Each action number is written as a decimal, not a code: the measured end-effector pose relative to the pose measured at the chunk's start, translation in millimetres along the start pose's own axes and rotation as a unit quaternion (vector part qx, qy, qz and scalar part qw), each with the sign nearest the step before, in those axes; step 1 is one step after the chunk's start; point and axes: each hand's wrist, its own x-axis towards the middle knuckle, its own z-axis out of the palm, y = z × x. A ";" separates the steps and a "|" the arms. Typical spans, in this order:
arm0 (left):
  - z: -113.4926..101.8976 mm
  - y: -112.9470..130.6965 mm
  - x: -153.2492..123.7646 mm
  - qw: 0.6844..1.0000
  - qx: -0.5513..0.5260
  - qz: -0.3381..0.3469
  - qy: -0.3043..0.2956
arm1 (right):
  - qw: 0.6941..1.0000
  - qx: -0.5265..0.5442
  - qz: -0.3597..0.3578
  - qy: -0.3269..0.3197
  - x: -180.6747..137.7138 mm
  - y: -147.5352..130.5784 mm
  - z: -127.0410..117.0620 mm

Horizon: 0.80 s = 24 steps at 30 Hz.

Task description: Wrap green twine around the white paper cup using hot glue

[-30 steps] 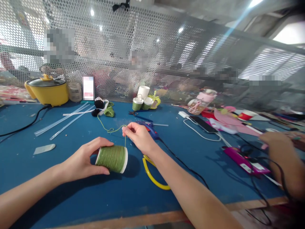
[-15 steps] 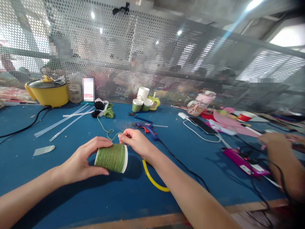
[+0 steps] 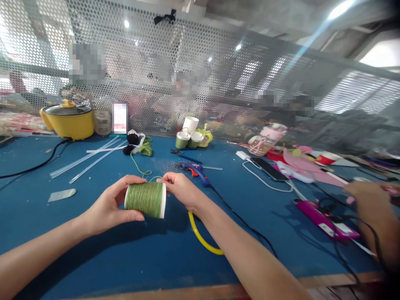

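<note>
My left hand [image 3: 114, 204] grips a yarn-wrapped cup [image 3: 144, 199] from its left end, thumb below and fingers over the top. The cup lies on its side above the blue table, its white rim facing right. Green yarn is wound closely around it. At the rim, my right hand [image 3: 178, 187] is closed in a pinch on the loose green yarn [image 3: 155, 177]; its fingertips are partly hidden behind the cup. That strand trails back across the table to a small green yarn bundle [image 3: 145, 148].
Beyond my hands lie a blue glue gun [image 3: 195, 170], pliers [image 3: 187, 156] and small green-and-white cups [image 3: 183, 140]. Clear glue sticks [image 3: 90, 160] and a yellow pot [image 3: 68, 123] are left. A yellow ring [image 3: 201, 239], phone [image 3: 269, 168], purple power strip [image 3: 325, 218] and another person's hand [image 3: 365, 193] are right.
The cup has risen slightly and turned more level. My right hand has moved from above the rim to beside and partly behind it, with the yarn. The whole view has shifted a little.
</note>
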 end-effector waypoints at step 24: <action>-6.5 -6.7 4.7 0.977 0.196 0.078 0.040 | 0.998 0.038 -0.020 -0.035 -12.6 -17.0 -10.5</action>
